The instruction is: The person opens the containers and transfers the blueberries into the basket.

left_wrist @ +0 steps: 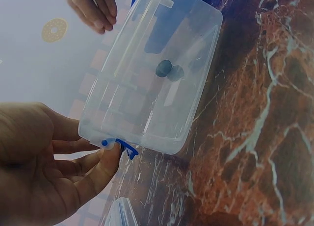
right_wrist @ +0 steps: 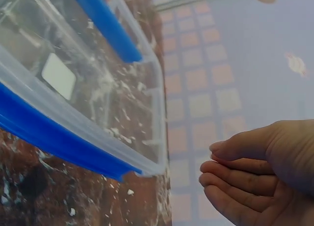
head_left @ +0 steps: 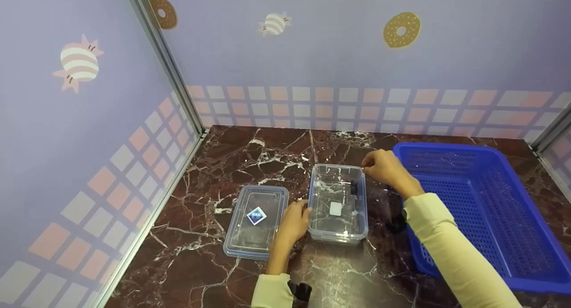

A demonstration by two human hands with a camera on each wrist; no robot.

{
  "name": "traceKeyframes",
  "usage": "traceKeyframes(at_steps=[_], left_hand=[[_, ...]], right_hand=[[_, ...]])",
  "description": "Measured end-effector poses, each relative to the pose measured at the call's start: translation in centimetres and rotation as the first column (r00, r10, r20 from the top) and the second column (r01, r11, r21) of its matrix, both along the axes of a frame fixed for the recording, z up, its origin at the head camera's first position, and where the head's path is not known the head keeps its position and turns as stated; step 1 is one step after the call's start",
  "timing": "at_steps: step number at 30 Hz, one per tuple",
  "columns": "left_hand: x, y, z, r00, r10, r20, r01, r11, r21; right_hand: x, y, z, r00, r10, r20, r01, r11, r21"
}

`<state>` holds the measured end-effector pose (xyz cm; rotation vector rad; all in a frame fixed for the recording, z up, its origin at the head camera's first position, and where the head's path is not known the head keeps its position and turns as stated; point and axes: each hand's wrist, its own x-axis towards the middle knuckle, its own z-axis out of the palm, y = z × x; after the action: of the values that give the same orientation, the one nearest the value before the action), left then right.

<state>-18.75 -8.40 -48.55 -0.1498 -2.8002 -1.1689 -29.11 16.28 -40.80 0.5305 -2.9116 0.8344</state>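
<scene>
A clear plastic food container (head_left: pixel 337 235) stands without a lid on the dark marbled table, a small white sticker (head_left: pixel 335 208) at its bottom. Blue side clips (right_wrist: pixel 64 138) run along its long sides. My left hand (head_left: pixel 294 221) is at the container's left side and pinches a blue clip (left_wrist: pixel 126 148) between thumb and fingers. By the far right corner hovers my right hand (head_left: pixel 384 169), its fingers (right_wrist: pixel 235 179) loosely bent, holding nothing, a small gap from the rim. Left of the container lies a clear rectangular lid (head_left: pixel 256 236) with a blue and white diamond label (head_left: pixel 256 215).
A large blue plastic basket (head_left: pixel 531 201) with slotted walls stands at the right, partly behind my right forearm. Patterned wall panels (head_left: pixel 285 67) close off the back and left of the table (head_left: pixel 192 254). A metal post (head_left: pixel 171 63) marks their corner.
</scene>
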Motion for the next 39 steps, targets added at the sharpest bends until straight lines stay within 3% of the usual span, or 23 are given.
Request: traceKeyframes(at_steps=[9, 24, 30, 39], left_hand=[[0.0, -0.2, 0.0, 1.0, 0.003, 0.014, -0.003, 1.0, 0.012], [0.0, -0.2, -0.1, 1.0, -0.011, 0.006, 0.011, 1.0, 0.013], [0.1, -0.1, 0.1, 1.0, -0.005, 0.022, 0.005, 1.0, 0.02], [0.1, -0.2, 0.0, 0.999, -0.001, 0.038, 0.0, 1.0, 0.015]], right_hand=[[0.5, -3.2, -1.7, 0.999, 0.04, 0.001, -0.04, 0.983, 0.179], [1.1, -5.9, -4.0, 0.994, 0.09, -0.069, -0.051, 0.897, 0.438], [1.3, -6.4, -5.2, 0.98, 0.146, -0.133, -0.058, 0.857, 0.512], [1.0, -7.0, -6.3, 0.987, 0.138, -0.079, -0.069, 0.819, 0.57]])
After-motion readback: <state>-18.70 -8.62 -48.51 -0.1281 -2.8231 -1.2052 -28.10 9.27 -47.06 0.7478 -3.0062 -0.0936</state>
